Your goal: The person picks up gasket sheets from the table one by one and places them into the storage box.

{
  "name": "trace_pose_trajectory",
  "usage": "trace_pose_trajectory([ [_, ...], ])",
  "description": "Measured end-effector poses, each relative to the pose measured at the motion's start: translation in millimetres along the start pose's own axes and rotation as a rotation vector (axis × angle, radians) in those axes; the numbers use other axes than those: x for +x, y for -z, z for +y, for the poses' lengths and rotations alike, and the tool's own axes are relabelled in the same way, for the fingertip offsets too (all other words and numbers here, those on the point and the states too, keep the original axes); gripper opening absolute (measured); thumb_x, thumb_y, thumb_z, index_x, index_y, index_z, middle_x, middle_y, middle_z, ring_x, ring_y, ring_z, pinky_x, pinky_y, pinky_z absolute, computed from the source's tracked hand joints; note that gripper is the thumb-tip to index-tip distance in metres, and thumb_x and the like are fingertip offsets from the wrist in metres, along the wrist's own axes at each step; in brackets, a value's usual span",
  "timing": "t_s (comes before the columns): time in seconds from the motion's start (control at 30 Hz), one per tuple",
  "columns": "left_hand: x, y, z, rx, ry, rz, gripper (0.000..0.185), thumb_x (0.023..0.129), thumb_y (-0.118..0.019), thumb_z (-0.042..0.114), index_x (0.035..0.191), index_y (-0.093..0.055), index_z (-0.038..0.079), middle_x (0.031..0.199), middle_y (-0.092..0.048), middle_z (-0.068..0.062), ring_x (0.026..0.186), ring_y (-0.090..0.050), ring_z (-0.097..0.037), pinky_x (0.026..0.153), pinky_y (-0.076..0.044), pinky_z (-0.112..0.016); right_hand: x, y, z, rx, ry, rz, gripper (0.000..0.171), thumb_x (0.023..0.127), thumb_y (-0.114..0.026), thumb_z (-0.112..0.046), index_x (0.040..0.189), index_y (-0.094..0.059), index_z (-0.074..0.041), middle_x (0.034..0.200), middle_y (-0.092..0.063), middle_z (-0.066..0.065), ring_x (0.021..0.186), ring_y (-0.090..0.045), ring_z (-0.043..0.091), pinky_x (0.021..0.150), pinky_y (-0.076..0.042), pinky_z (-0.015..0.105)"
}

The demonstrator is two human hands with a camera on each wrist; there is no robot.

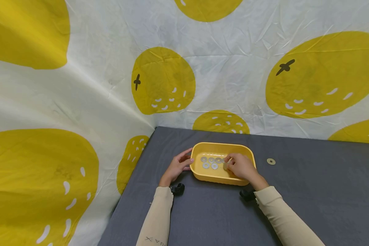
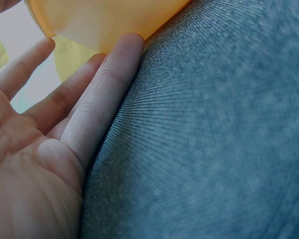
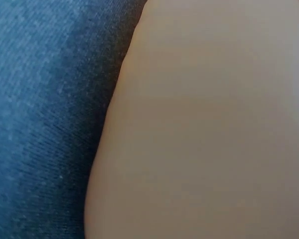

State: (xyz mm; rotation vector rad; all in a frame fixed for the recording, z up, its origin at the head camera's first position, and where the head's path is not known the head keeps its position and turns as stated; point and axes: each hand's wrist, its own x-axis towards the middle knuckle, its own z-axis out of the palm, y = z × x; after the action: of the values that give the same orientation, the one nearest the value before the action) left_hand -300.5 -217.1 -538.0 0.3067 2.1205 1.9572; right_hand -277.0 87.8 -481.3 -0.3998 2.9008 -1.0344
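Observation:
A yellow rectangular plastic bin (image 1: 221, 178) stands on the grey cloth. Inside lie several flat silver metal washers (image 1: 205, 165), set out in two rows toward its left half. My right hand (image 1: 241, 166) reaches over the bin's right side and pinches a washer (image 1: 225, 166) between thumb and fingers, low over the bin floor. My left hand (image 1: 179, 165) is at the bin's left end, thumb at the rim. In the left wrist view its fairly straight fingers (image 2: 89, 104) touch the outer wall. The right wrist view shows mostly a blurred, skin-toned surface beside the cloth.
One more washer (image 1: 271, 161) lies on the grey tablecloth (image 1: 310, 191) to the right of the bin. White fabric with a yellow fruit print (image 1: 163, 80) hangs behind the table and along its left side.

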Motion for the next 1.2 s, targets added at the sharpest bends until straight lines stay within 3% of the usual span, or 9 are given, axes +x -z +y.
trace_pose_trajectory([
  [0.23,-0.9,-1.2,2.2,0.006,0.004,0.008,0.058,0.098,-0.072,0.032,0.151,-0.05,0.034,0.141,-0.059,-0.014,0.119,-0.065,-0.023,0.09,-0.063,-0.039,1.5,2.5,-1.7,-0.029,-0.027,-0.055,0.014,0.09,-0.064,-0.004,0.1,-0.074,-0.003,0.07,-0.068,0.001,0.06,-0.056,0.013,0.057,-0.043,0.028],
  [0.5,-0.7,-2.7,3.8,0.004,0.009,0.015,0.058,0.098,-0.072,0.031,0.151,-0.05,0.034,0.141,-0.059,-0.014,0.119,-0.065,-0.023,0.09,-0.062,-0.04,4.0,1.3,-0.7,-0.048,-0.047,-0.086,0.008,0.091,-0.07,-0.01,0.096,-0.072,-0.004,0.071,-0.068,0.001,0.063,-0.058,0.014,0.061,-0.045,0.028],
  [0.73,0.0,-2.5,1.8,0.007,0.006,0.017,0.057,0.099,-0.07,0.031,0.152,-0.05,0.033,0.141,-0.058,-0.014,0.119,-0.065,-0.023,0.09,-0.062,-0.039,4.7,0.7,0.2,-0.066,-0.091,-0.115,0.014,0.093,-0.074,-0.019,0.096,-0.071,-0.006,0.07,-0.062,0.003,0.062,-0.055,0.017,0.06,-0.043,0.029],
  [1.0,-1.1,-2.5,2.3,0.019,0.005,0.023,0.057,0.099,-0.071,0.031,0.151,-0.05,0.034,0.14,-0.059,-0.015,0.117,-0.065,-0.021,0.09,-0.062,-0.04,5.1,-1.6,1.1,-0.081,-0.097,-0.085,0.008,0.093,-0.07,-0.012,0.096,-0.072,-0.005,0.073,-0.062,0.005,0.063,-0.054,0.019,0.059,-0.041,0.028],
  [1.2,-1.7,-2.4,3.2,0.015,0.012,0.025,0.057,0.098,-0.072,0.033,0.151,-0.051,0.035,0.138,-0.06,-0.013,0.116,-0.065,-0.02,0.089,-0.063,-0.039,1.3,-0.5,0.7,0.009,-0.053,0.047,0.014,0.097,-0.065,-0.015,0.102,-0.072,-0.004,0.078,-0.064,0.005,0.063,-0.052,0.018,0.058,-0.042,0.029],
])
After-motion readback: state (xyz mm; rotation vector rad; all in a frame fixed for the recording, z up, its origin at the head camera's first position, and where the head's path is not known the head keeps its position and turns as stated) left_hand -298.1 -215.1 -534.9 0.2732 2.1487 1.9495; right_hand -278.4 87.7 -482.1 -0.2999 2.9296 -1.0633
